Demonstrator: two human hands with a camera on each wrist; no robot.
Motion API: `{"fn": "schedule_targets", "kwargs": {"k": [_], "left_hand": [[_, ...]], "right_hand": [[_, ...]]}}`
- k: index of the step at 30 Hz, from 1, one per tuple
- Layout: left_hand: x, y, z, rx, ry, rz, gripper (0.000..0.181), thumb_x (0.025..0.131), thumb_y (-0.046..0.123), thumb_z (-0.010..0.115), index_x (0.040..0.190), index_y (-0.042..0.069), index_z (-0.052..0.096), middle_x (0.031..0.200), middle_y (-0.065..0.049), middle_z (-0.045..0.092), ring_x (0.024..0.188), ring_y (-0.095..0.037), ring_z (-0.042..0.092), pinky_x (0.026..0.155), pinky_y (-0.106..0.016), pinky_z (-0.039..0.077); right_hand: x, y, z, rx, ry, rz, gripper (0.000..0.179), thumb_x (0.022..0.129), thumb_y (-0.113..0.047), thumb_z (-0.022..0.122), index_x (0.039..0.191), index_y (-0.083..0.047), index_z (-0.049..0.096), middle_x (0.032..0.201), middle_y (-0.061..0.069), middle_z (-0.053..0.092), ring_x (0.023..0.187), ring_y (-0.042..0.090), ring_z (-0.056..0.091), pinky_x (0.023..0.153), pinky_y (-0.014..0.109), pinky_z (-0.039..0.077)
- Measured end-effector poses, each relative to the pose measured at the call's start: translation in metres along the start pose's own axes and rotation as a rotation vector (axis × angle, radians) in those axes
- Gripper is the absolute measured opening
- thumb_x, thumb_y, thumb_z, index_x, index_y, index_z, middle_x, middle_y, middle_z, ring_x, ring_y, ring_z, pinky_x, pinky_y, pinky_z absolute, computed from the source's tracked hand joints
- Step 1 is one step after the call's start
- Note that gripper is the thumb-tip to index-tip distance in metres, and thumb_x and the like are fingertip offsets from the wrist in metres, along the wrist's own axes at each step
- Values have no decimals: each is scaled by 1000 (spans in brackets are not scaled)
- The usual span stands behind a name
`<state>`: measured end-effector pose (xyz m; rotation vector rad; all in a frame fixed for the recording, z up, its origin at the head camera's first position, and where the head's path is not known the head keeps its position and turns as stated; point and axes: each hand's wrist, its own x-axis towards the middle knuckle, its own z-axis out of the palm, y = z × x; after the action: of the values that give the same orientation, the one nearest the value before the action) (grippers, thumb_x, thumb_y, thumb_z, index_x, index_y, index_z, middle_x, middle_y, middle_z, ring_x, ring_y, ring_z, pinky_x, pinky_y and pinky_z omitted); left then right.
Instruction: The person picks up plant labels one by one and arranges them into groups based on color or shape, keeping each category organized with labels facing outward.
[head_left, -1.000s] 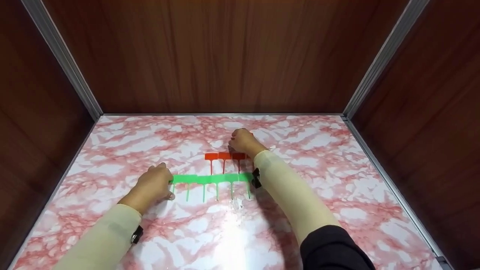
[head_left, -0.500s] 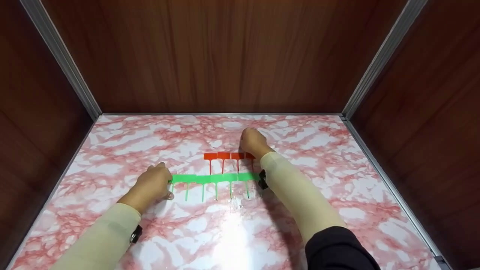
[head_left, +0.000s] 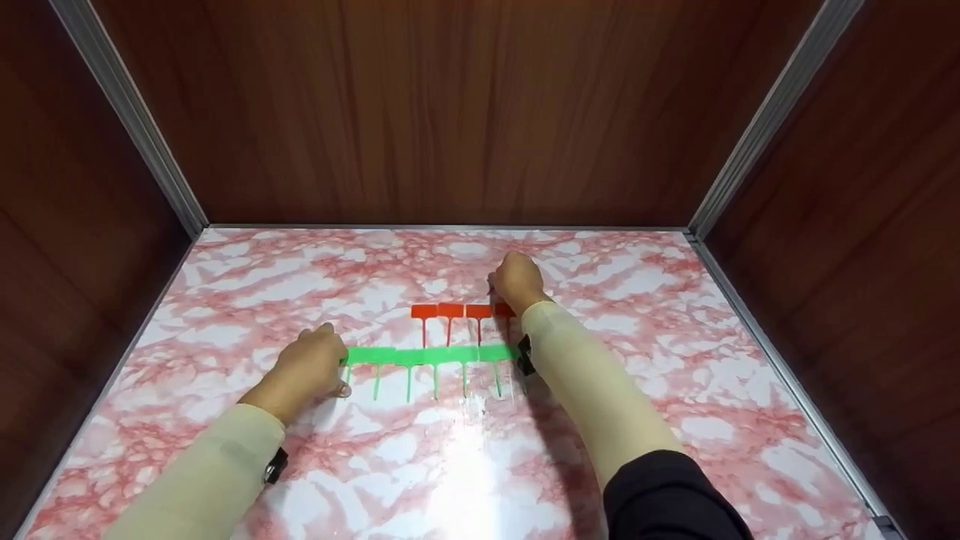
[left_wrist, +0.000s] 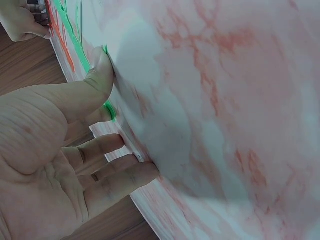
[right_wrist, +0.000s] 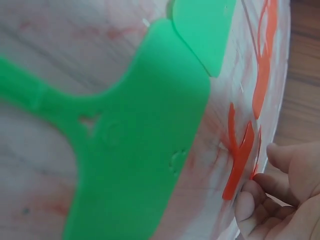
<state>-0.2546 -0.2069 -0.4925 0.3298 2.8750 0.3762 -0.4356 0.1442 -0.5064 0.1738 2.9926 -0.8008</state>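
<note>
Green T-shaped plant labels [head_left: 431, 355] lie edge to edge in a row on the table, stems toward me. Beyond their right half stands a shorter row of red plant labels [head_left: 450, 310], stems also toward me. My left hand [head_left: 311, 364] rests at the left end of the green row. In the left wrist view its thumb and index finger touch green plastic, with the other fingers spread. My right hand [head_left: 519, 279] is just behind the right end of the red row. The right wrist view shows its curled fingers pinching a thin red label [right_wrist: 257, 155], mostly seen edge-on.
The tabletop [head_left: 390, 472] has a red and white marbled surface with a bright glare near the front. Brown wood-grain panels [head_left: 450, 112] with grey metal edging stand at the back and on both sides. Small black devices [head_left: 276, 466] sit on both sleeves.
My right hand has moved rightward along the back of the red row, uncovering more of its labels. The left hand stays at the end of the green row.
</note>
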Motion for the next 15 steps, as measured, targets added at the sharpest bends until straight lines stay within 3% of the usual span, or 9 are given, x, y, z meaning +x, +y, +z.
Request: {"fn": "schedule_targets", "kwargs": {"k": [5, 10, 15], "left_hand": [[1, 0, 1, 9, -6, 3, 33, 78, 23, 105, 93, 8, 80, 109, -14, 58, 98, -35, 55, 83, -54, 56], [1, -1, 1, 8, -1, 12, 32, 78, 22, 105, 91, 8, 80, 108, -13, 59, 98, -34, 55, 83, -54, 56], [1, -2, 0, 0, -2, 17, 31, 78, 22, 105, 90, 8, 80, 109, -13, 59, 99, -34, 54, 81, -51, 55]], "right_hand": [[2, 0, -1, -13, -2, 29, 11, 104, -12, 75, 106, -7, 85, 107, 9, 83, 92, 25, 72, 91, 40, 64], [1, -2, -3, 35, -56, 89, 13, 101, -20, 83, 107, -9, 86, 106, 9, 84, 92, 26, 73, 90, 39, 66], [-3, -5, -6, -60, -27, 13, 12, 96, -15, 82, 104, -6, 85, 110, 11, 83, 91, 26, 66, 94, 43, 64]]}}
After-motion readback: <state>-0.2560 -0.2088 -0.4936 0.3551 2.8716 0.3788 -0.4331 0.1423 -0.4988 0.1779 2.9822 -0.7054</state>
